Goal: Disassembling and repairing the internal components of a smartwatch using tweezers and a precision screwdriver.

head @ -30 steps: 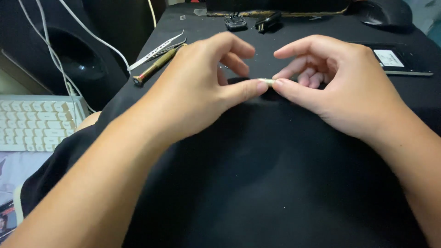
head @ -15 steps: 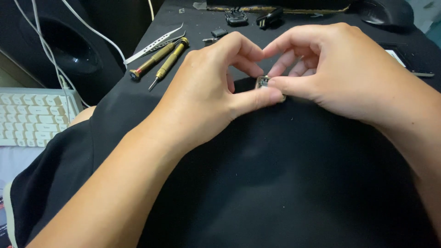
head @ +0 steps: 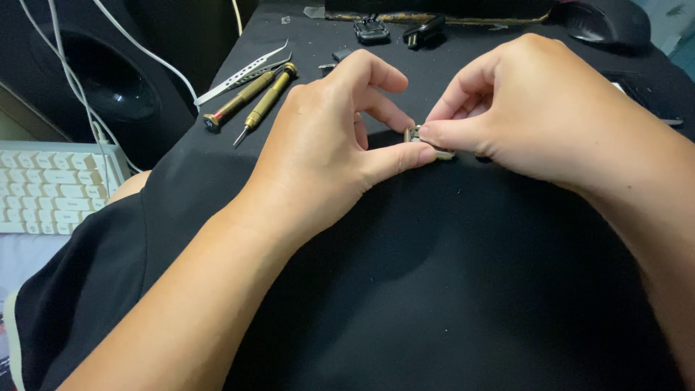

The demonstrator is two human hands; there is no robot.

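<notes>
Metal shows between the fingertips: a small part [head: 427,145], mostly hidden, sits just above the black mat [head: 449,289] at mid-table. The left hand [head: 329,141] closes on it from the left, thumb lying under its near edge and forefinger curled over the top. The right hand [head: 536,108] pinches it from the right, thumb tip pressed onto its upper face, the other fingers folded behind. What the part is cannot be told. Two brass screwdrivers [head: 253,98] and steel tweezers [head: 242,72] lie well apart to the left; a white keyboard [head: 43,185] sits off the mat's left edge.
</notes>
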